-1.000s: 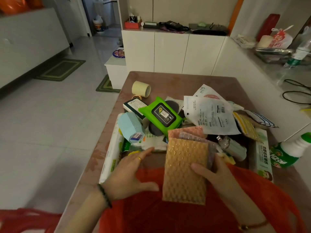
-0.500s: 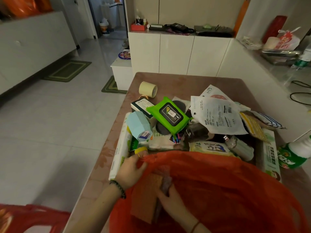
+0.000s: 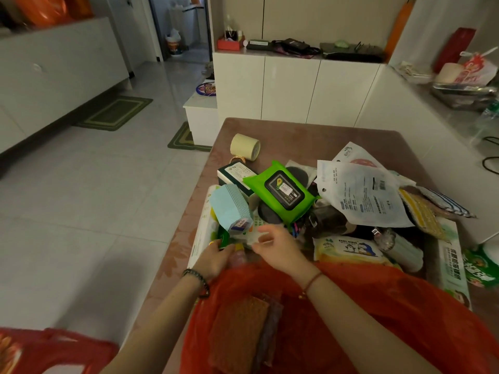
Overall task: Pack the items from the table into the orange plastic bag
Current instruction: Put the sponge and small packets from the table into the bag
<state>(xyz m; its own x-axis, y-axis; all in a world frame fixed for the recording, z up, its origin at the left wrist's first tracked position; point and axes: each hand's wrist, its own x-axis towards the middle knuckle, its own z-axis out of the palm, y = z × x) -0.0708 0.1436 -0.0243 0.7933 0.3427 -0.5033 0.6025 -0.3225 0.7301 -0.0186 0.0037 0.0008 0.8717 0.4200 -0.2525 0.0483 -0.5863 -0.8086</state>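
Glossy orange plastic bag (image 3: 378,306), glossy floor tiles (image 3: 81,198)

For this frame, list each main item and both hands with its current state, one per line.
Orange plastic bag: open, mouth toward the pile.
Textured orange scrub pads: inside the bag, lying flat.
Green wet-wipes pack with black lid: on top of the pile, lid closed.
Cream tape roll: on its side on the table, apart from the pile.
Left hand: at the bag's rim by the pile.
Right hand: fingers open, empty, over the pile.

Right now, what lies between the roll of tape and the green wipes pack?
In the head view, a dark green box with a white label lies between the roll of tape and the green wipes pack.
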